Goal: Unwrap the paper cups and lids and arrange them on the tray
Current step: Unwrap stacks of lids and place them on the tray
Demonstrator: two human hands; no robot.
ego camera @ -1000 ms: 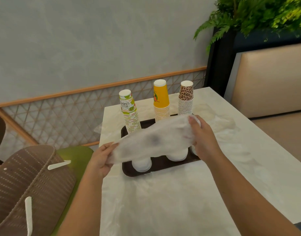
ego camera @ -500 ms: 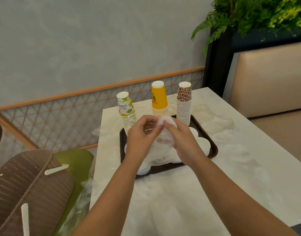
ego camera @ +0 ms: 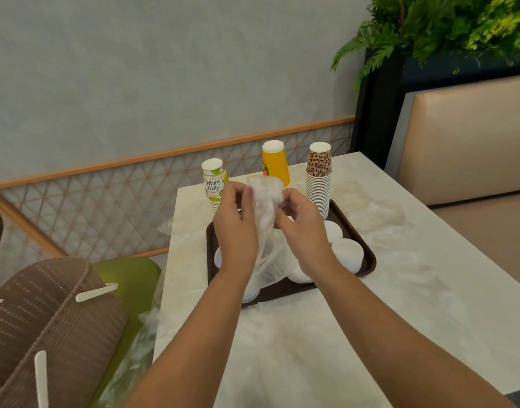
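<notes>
Head view puts the plastic wrapper (ego camera: 266, 219) at the centre, held up over the tray (ego camera: 367, 262) between my two hands. It is thin, clear film, bunched at the top and hanging slack below, so I judge it nearly weightless, limp and rather slippery; it will not hold a shape and a loose pinch would let it slide out. The bunched top looks like the best place to hold it, since the gathered folds give the fingers something to bite on.

My left hand (ego camera: 236, 228) is curled round the film's left side, thumb and fingers pinching near the top. My right hand (ego camera: 301, 228) pinches it from the other side, fingers tucked into the crumple. Whether anything is left inside the wrapper I cannot tell; the film is blurred and cloudy.

Below the hands, white lids (ego camera: 347, 253) lie in low piles on the dark tray, some partly hidden by my wrists. At the tray's far edge stand three upside-down stacks: green-print cups (ego camera: 213, 184), yellow cups (ego camera: 275, 161) and leopard-print cups (ego camera: 319, 178). These are light and easily toppled, so I would keep the film away from them.

More loose plastic (ego camera: 373, 209) lies on the pale table (ego camera: 429, 304) to the right. A woven chair (ego camera: 47, 319) sits at the left.
</notes>
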